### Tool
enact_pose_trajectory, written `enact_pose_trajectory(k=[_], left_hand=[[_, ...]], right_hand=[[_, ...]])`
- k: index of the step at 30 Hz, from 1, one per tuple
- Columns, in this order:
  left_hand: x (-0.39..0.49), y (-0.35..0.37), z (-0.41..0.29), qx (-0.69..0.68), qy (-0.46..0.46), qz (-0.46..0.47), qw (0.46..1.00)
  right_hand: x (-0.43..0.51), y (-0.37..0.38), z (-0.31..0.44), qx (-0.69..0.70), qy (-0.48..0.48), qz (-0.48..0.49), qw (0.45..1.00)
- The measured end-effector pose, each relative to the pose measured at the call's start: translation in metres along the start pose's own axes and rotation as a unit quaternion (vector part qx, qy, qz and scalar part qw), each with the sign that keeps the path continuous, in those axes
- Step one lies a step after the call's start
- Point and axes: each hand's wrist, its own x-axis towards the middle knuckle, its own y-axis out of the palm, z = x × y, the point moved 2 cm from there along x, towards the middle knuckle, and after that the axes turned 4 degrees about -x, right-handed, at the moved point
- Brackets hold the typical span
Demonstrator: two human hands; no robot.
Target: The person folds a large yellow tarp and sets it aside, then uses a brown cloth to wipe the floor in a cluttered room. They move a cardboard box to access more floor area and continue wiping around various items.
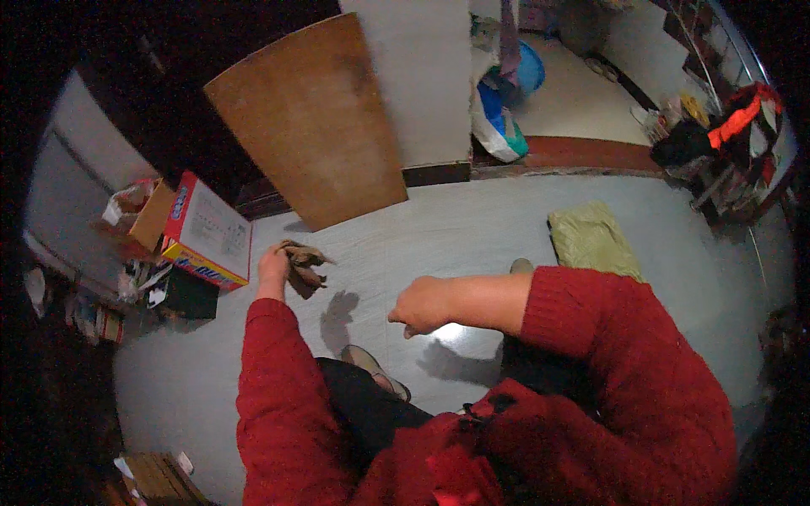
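My left hand [273,264] is closed on a crumpled brown cloth [306,265], which hangs from its right side above the light tiled floor. Just left of that hand lies a red and white printed box [212,231]. My right hand [420,307] is held out over the floor in front of my body, its fingers curled and pointing left. No object shows in it, though the inside of the palm is hidden. Both arms are in red knitted sleeves, and shadows of the hands fall on the floor.
A brown wooden board [316,120] leans against the wall ahead. A folded olive-green sheet [591,240] lies on the floor at right. Behind it are a raised doorway sill [588,154] and a cluttered pile [740,152]. An open cardboard box [152,218] stands at left, a cardboard stack [161,481] at lower left.
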Motion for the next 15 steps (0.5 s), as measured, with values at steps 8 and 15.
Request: enact_pose_trajectory(k=[8,15], left_hand=[[0.075,-0.015,0.058,-0.098,-0.002,-0.024,0.995],[0.083,-0.047,0.084,-0.199,-0.101,-0.068,0.972]], right_hand=[[-0.003,-0.041,-0.118,-0.055,0.111,-0.051,0.991],[-0.051,-0.055,-0.212,-0.046,0.289,-0.116,0.949]])
